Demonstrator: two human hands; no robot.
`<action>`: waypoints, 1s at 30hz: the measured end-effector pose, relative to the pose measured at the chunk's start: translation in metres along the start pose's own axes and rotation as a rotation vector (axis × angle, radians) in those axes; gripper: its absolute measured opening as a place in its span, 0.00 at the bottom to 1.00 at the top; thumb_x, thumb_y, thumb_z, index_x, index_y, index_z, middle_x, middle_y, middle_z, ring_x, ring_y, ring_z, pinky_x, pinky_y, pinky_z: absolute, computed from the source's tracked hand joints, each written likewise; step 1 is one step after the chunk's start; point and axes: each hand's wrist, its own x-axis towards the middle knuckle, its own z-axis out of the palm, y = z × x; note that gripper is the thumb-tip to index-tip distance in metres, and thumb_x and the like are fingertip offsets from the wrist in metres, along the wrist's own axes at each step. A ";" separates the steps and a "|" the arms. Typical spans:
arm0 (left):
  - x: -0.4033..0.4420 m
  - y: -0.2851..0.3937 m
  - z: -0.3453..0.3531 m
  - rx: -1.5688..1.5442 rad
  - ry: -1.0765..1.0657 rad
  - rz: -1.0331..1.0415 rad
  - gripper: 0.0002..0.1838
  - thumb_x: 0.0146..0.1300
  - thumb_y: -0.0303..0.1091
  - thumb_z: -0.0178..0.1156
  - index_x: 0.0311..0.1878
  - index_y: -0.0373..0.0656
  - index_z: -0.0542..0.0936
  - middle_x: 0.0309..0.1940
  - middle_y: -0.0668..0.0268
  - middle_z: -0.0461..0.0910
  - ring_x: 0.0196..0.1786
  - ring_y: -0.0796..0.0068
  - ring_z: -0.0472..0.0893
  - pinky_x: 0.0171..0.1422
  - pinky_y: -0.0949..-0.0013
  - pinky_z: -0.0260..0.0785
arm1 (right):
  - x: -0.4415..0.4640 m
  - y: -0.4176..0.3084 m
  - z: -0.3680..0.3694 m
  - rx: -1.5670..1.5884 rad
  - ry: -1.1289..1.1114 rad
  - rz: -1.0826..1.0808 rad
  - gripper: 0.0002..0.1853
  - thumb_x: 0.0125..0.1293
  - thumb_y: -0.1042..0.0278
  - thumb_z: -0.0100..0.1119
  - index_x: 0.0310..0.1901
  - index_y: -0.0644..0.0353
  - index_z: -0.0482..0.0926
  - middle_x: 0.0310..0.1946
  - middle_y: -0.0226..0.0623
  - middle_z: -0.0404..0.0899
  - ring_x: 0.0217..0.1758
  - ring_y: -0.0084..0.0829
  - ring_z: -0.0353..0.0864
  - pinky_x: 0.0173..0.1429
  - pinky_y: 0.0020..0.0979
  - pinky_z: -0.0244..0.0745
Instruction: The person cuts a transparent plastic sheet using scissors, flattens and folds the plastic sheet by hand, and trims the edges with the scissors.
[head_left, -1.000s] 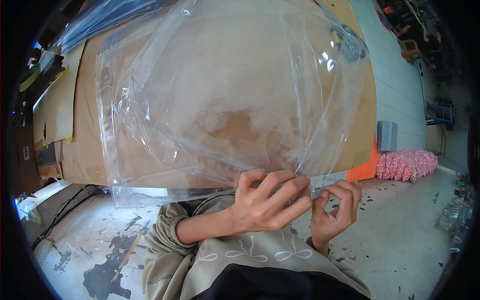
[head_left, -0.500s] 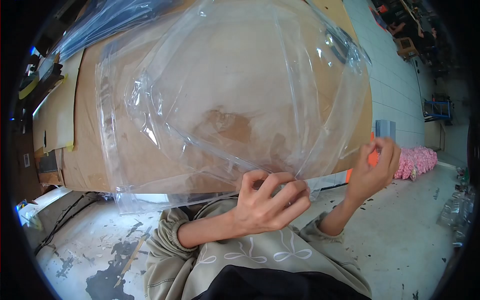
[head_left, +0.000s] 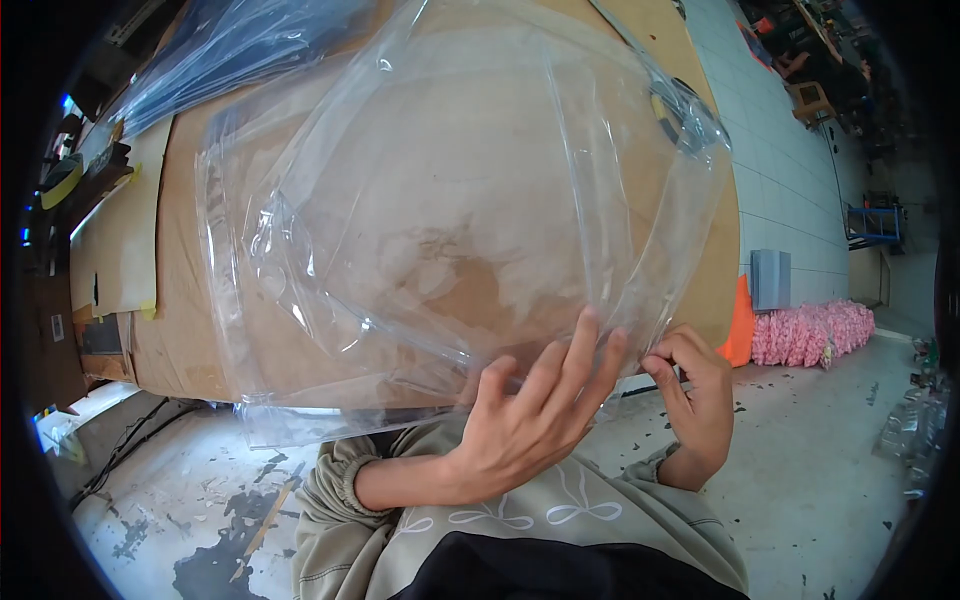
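A large clear plastic sheet (head_left: 450,200), with several folds and seam-like lines, lies spread over a table covered in brown cardboard (head_left: 170,330). My left hand (head_left: 530,425) rests on its near edge, fingers stretched out and apart. Just to the right, my right hand (head_left: 695,395) is closed, thumb and forefinger pinched at the sheet's near right corner. The sheet's near left part hangs past the table edge. At the upper right, a dark and yellow curved object (head_left: 668,118) shows through or beside the plastic; its kind is unclear.
Bluish folded plastic (head_left: 240,60) lies at the far left of the table. A yellowish card (head_left: 125,230) stands at the left side. On the floor to the right are a pink bundle (head_left: 815,332), an orange piece (head_left: 739,325) and a grey block (head_left: 770,280).
My right hand has come down and left to the sheet's corner. My left hand's fingers have uncurled and spread over the plastic. The sheet's right side has shifted slightly left.
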 end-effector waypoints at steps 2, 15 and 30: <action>0.008 -0.003 -0.002 0.006 -0.070 0.017 0.46 0.34 0.46 0.66 0.65 0.53 0.71 0.68 0.61 0.63 0.61 0.58 0.69 0.60 0.40 0.56 | 0.002 0.011 0.000 -0.003 0.060 -0.076 0.03 0.58 0.76 0.61 0.33 0.64 0.78 0.24 0.36 0.71 0.26 0.32 0.71 0.28 0.29 0.64; 0.007 -0.010 0.003 0.086 -0.187 0.056 0.44 0.38 0.46 0.62 0.67 0.54 0.69 0.72 0.60 0.58 0.71 0.39 0.58 0.64 0.20 0.41 | 0.119 0.131 -0.124 -0.678 0.505 -0.505 0.11 0.62 0.81 0.50 0.42 0.62 0.80 0.36 0.43 0.80 0.38 0.45 0.79 0.42 0.33 0.73; 0.005 -0.011 0.002 0.103 -0.158 0.065 0.40 0.43 0.45 0.59 0.67 0.54 0.68 0.71 0.62 0.61 0.69 0.41 0.62 0.62 0.21 0.48 | 0.118 0.121 -0.105 -0.513 0.656 -0.079 0.12 0.66 0.74 0.49 0.49 0.59 0.78 0.49 0.37 0.75 0.51 0.30 0.73 0.53 0.30 0.67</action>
